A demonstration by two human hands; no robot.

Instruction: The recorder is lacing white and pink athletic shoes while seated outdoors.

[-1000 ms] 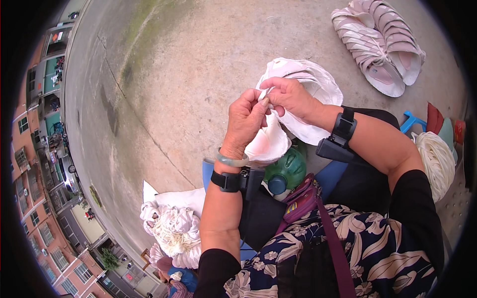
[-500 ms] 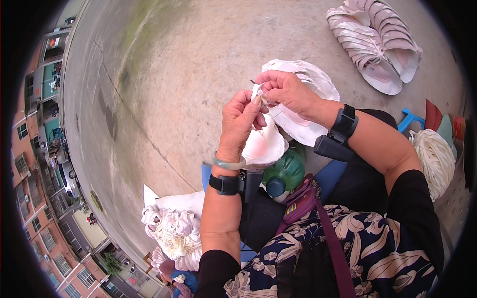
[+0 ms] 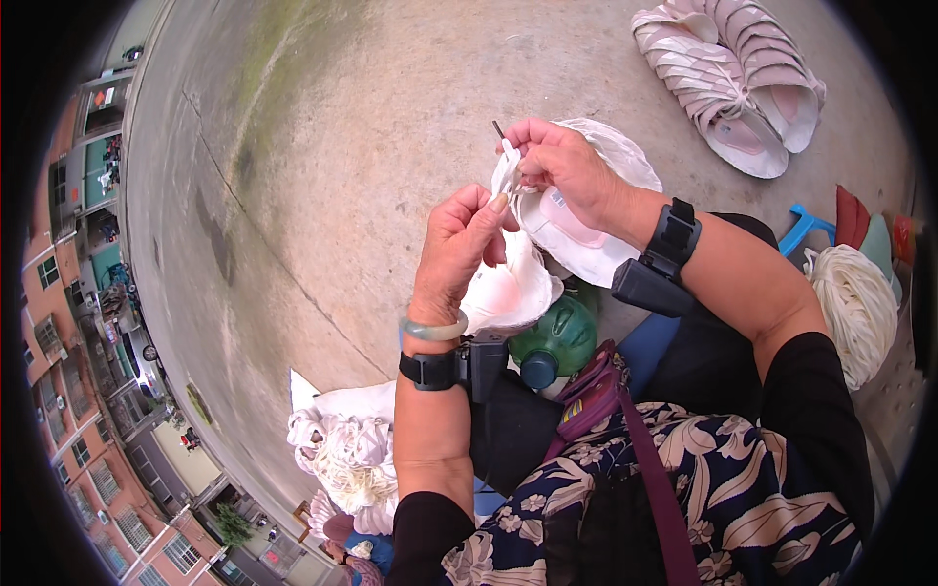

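Observation:
In front of me, my left hand [image 3: 461,234] pinches a looped white strip of fabric or cord [image 3: 505,174] between thumb and fingers. My right hand [image 3: 567,174] grips the upper part of the same strip. A thin dark rod [image 3: 499,130] pokes up beside the right fingertips; where its other end goes is hidden. Below the left hand rests a white padded piece shaped like a shoe upper [image 3: 498,293], with a pink patch. Under the right hand lies a stack of similar white pieces [image 3: 625,151], partly covered by the hand.
A green bottle [image 3: 565,332] and a purple pouch [image 3: 589,396] sit close to my body. Two tied rows of white-and-pink pieces [image 3: 747,93] lie far right. Nearer are a blue plastic object [image 3: 807,232] and a cream cord hank [image 3: 855,317]. White bundles [image 3: 342,449] stand at left.
The left hand has dropped slightly left and down, and the right hand has risen a little. More of the white strip and the dark rod shows between them.

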